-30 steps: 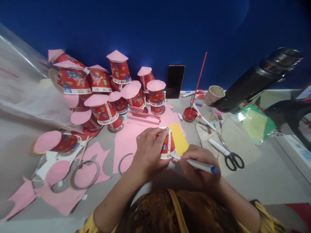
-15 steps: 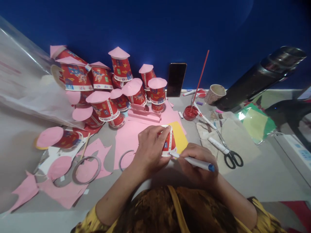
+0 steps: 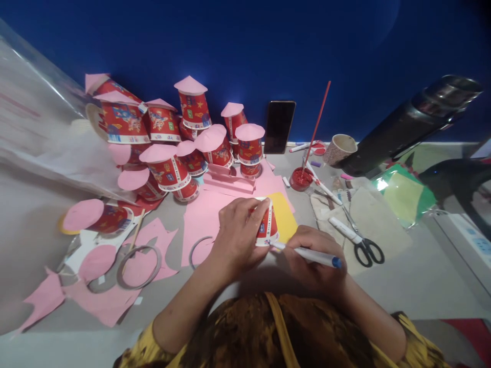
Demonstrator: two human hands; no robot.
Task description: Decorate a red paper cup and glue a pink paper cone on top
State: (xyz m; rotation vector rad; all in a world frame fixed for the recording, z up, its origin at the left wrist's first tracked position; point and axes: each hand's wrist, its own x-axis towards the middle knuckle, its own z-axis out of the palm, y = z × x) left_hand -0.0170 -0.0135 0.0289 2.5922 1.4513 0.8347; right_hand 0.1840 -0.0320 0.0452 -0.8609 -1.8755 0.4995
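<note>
My left hand (image 3: 238, 232) is closed around a red paper cup (image 3: 267, 223), its white rim facing down toward me. In my right hand (image 3: 316, 258) is a white marker with a blue end (image 3: 311, 255); its tip touches or nearly touches the cup's white rim. Behind the cup lies a yellow sheet (image 3: 282, 212) on pink paper (image 3: 197, 225). At the back left stand several red cups with pink cone tops, one of them a tall stacked cup (image 3: 194, 110).
Scissors (image 3: 368, 252) lie on a cloth at the right. A red pot (image 3: 301, 179) with a stick, a phone (image 3: 280, 127), a patterned cup (image 3: 340, 148) and a black flask (image 3: 406, 125) stand behind. Tape rings (image 3: 138, 267) and pink scraps (image 3: 44, 296) lie left.
The marker's tip has shifted slightly along the cup's rim, and my right hand has moved a little with it. The view has shifted slightly; my left hand keeps its hold on the cup.
</note>
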